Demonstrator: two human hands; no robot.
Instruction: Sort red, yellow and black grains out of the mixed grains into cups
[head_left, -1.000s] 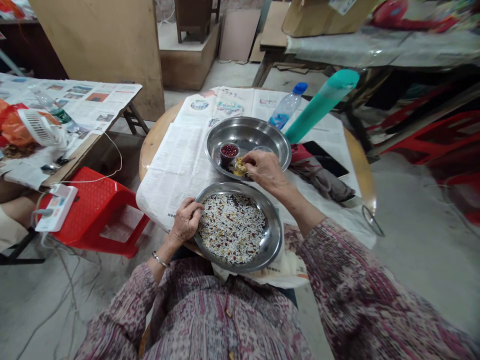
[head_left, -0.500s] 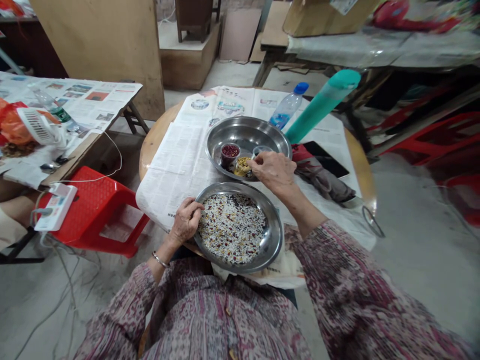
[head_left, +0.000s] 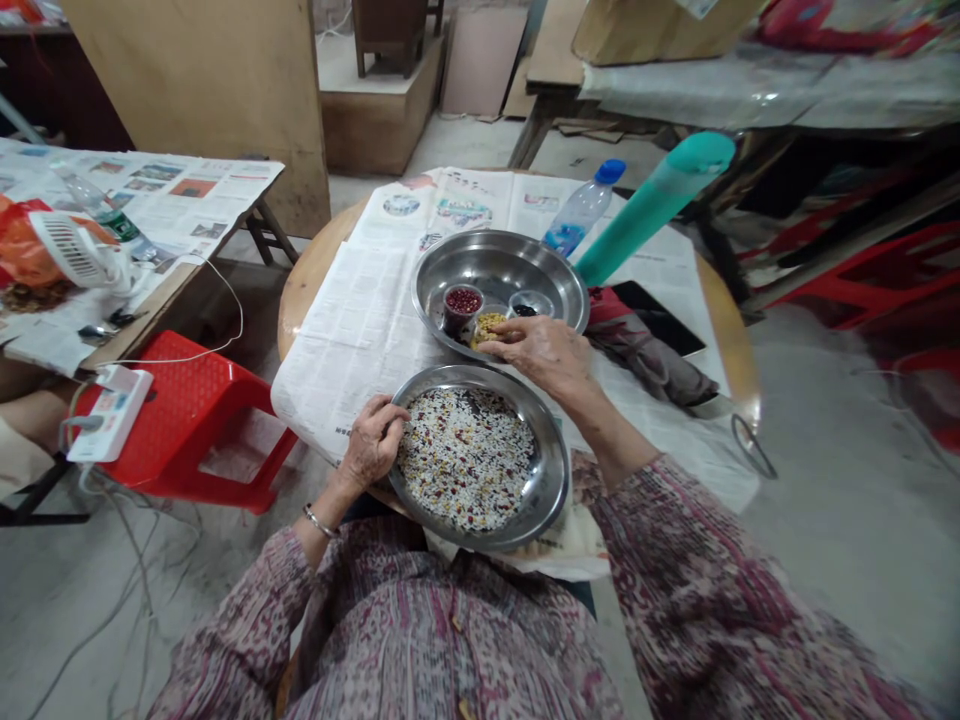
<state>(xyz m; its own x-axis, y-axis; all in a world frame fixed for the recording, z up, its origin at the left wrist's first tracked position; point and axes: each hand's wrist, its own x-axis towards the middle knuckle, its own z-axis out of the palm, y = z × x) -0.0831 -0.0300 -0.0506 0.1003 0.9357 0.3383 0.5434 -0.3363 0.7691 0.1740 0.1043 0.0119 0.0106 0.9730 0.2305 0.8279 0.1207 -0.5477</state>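
Observation:
My left hand [head_left: 373,440] is curled over the left rim of the near metal basin [head_left: 553,500], which holds a mix of white, yellow, dark red and black grains [head_left: 465,460]. My right hand [head_left: 551,355] hovers over the near rim of the far metal basin [head_left: 495,245], fingertips pinched together beside a small clear cup of yellow grains [head_left: 491,325]. Anything between those fingertips is too small to make out. In the same basin stand a cup of dark red beans [head_left: 463,302] and a cup with black beans [head_left: 523,310], the latter partly behind my hand.
Newspaper [head_left: 337,330] covers the round table. Behind the basins are a water bottle [head_left: 577,215] and a green cylinder [head_left: 660,205]; a grey and red cloth [head_left: 637,350] and a dark tablet [head_left: 660,315] lie right. A red stool [head_left: 202,420] stands at left.
My right hand has moved a little left and nearer to me, from above the yellow grains to the cup's near side. The black beans now show. My left hand stays put.

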